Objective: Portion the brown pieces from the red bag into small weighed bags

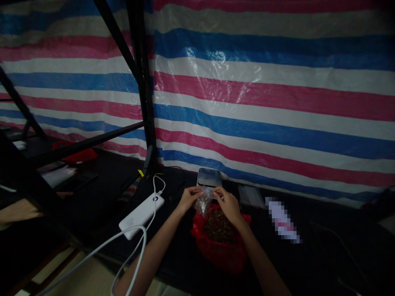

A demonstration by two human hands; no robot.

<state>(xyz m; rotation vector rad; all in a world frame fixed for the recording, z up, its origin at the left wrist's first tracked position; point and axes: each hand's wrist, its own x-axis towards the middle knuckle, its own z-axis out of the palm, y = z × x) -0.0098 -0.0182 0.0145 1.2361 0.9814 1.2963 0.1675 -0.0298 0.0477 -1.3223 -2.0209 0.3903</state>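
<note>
Between my two hands hangs a small clear plastic bag (pixel 203 204) with some brownish contents at its bottom. My left hand (pixel 189 198) pinches the bag's top on one side, and my right hand (pixel 227 202) pinches it on the other. Just below the hands, a red plastic bag (pixel 212 248) stands with its mouth spread, full of small brown pieces (pixel 219 226) whose kind I cannot make out. Directly behind my hands sits a small flat scale-like device (pixel 210 176) with a grey top, partly covered by them.
A white power bank (pixel 142 216) with a white cable lies left on the black table. Clear plastic bags (pixel 251 196) and a blurred-out pale item (pixel 282 220) lie right. Black metal bars (pixel 143 94) and a striped tarp (pixel 271 98) stand behind. Another person's hand (pixel 21 211) shows far left.
</note>
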